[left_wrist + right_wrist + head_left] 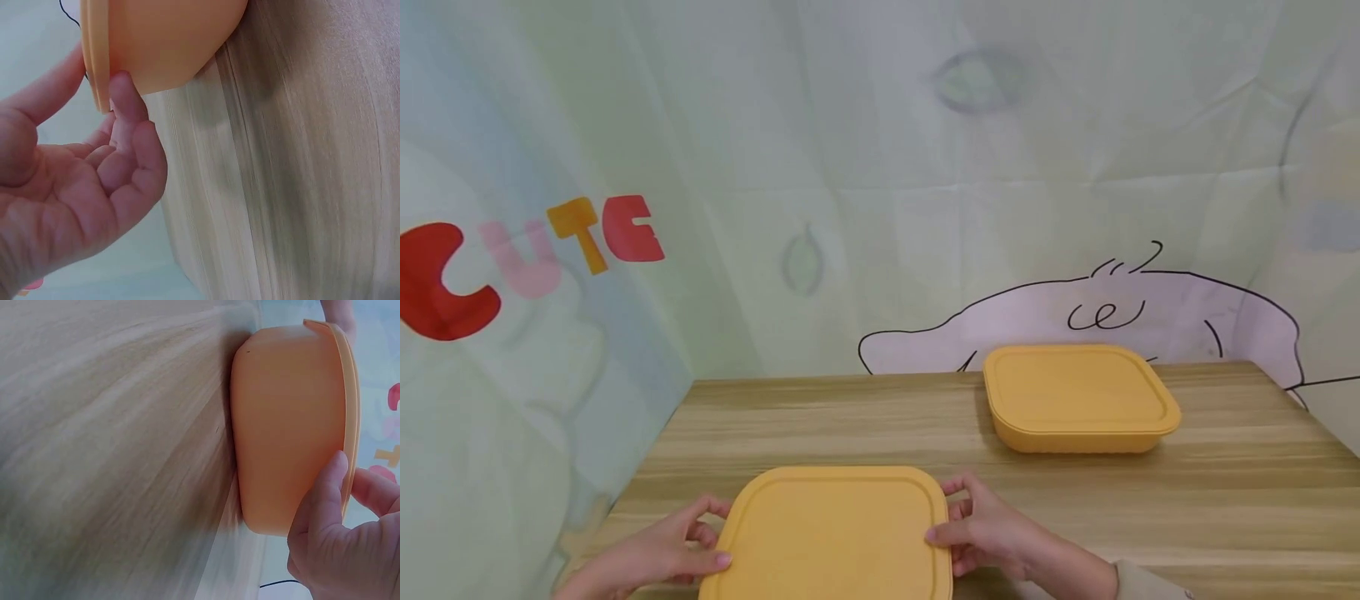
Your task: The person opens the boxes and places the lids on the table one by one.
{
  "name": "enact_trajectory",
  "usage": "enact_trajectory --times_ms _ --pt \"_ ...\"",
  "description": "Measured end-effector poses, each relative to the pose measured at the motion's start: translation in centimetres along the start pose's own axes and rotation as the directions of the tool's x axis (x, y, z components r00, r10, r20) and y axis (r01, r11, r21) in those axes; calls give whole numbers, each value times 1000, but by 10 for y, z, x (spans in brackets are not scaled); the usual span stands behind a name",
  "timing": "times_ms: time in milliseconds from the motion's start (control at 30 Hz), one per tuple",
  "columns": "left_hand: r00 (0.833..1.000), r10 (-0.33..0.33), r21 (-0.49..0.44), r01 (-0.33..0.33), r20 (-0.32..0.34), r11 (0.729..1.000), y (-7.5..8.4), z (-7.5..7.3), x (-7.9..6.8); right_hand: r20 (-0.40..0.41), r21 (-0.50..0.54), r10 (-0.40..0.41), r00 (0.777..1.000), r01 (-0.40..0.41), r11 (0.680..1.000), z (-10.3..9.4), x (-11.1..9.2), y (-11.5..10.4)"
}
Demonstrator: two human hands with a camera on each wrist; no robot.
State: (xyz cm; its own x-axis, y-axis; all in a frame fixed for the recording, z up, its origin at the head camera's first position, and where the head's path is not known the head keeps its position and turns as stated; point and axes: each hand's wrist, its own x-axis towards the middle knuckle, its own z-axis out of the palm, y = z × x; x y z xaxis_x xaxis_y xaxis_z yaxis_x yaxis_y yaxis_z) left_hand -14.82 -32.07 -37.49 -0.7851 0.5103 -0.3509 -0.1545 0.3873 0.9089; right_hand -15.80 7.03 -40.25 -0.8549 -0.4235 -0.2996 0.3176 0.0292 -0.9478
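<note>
A yellow lidded food container point(831, 542) lies at the near edge of the head view, its lid on top. My left hand point(658, 546) pinches its left rim, thumb over the lid's edge and fingers curled beneath. On the opposite side, my right hand point(988, 529) grips the rim in the same way, thumb on top. Seen by the left wrist camera, the fingers point(128, 103) press up under the lid's lip. In the right wrist view the deep smooth wall of the container point(284, 425) shows, its base right at the tabletop.
Farther back on the right of the wood-grain table point(820, 425) stands a second, shallower yellow lidded container point(1082, 392). Behind the table hangs a printed cloth backdrop point(760, 208) with a cartoon figure and coloured letters.
</note>
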Motion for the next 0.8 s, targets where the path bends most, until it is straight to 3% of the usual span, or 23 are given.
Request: enact_trajectory --times_ms 333,800 --pt "1000 -15 1 15 15 1000 -1 -1 3 18 30 16 1000 -16 999 -5 -1 1" --pt "997 -61 28 63 -44 998 4 0 5 19 -22 -4 1000 5 1000 -13 0 -4"
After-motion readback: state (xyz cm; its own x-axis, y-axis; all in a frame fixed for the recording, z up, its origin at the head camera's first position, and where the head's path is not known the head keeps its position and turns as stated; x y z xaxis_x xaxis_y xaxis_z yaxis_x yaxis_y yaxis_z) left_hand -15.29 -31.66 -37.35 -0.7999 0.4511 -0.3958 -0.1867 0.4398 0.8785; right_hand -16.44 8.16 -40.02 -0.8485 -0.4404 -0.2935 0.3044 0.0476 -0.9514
